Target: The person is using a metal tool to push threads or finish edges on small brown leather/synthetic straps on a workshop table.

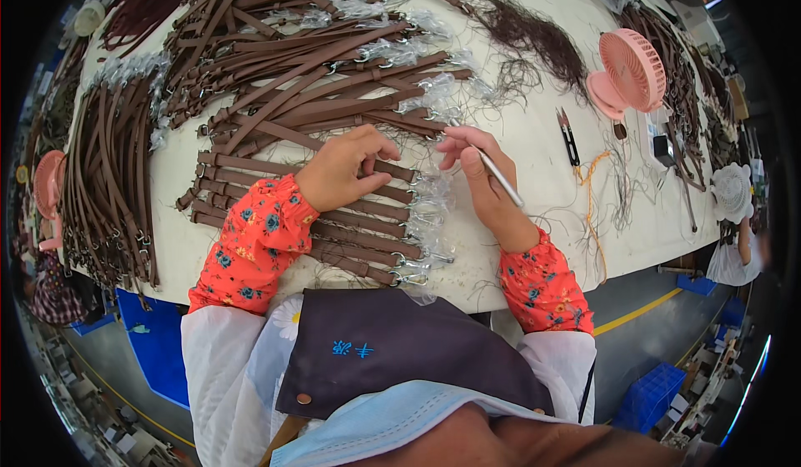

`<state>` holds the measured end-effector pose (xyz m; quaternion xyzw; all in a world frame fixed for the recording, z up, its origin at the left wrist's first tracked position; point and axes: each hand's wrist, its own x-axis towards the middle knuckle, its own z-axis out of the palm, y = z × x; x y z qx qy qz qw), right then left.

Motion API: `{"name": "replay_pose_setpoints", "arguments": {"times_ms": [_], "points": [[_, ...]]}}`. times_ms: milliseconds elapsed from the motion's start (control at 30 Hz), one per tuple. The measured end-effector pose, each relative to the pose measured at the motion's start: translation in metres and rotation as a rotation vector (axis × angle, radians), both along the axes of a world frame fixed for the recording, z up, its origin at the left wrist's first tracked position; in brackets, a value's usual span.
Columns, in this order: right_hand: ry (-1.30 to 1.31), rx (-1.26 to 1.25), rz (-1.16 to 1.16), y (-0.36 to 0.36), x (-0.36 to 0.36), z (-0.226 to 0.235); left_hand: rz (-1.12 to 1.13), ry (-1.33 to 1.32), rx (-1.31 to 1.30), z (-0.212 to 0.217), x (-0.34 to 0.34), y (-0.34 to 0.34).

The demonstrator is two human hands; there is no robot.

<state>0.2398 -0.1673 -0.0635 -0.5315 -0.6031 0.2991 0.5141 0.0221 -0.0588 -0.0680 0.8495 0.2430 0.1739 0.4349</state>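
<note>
Brown leather straps [359, 240] with metal clasps lie side by side in a row before me, their right ends wrapped in clear plastic [430, 217]. Over the upper straps of this row is my left hand [346, 166], its thumb and forefinger apart and curved, with a strap end showing by the fingertips. Its other fingers are curled and partly hidden. My right hand [488, 179] grips a slim silver pen-like tool [498, 176], which slants across the fingers; its upper tip is near the plastic-wrapped ends.
More straps [284, 75] are heaped behind the row, with another bundle [108, 175] at left. Right of my hands lie black-handled snips [569, 137], orange cord [594, 200] and a pink fan [630, 70]. Dark thread [534, 37] is tangled at the back of the white table [534, 116].
</note>
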Motion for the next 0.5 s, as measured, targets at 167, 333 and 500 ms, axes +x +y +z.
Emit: {"name": "replay_pose_setpoints", "arguments": {"times_ms": [167,333,500], "points": [[0.503,-0.272,0.255,-0.006,-0.005,-0.011,-0.025,-0.047,0.178,-0.008,0.003,-0.005],[0.398,-0.350,0.233,-0.007,-0.007,-0.011,-0.054,-0.054,0.456,-0.013,0.006,-0.011],[0.351,-0.352,0.227,-0.005,-0.007,-0.011,-0.032,-0.080,0.417,-0.009,0.007,-0.010]]}}
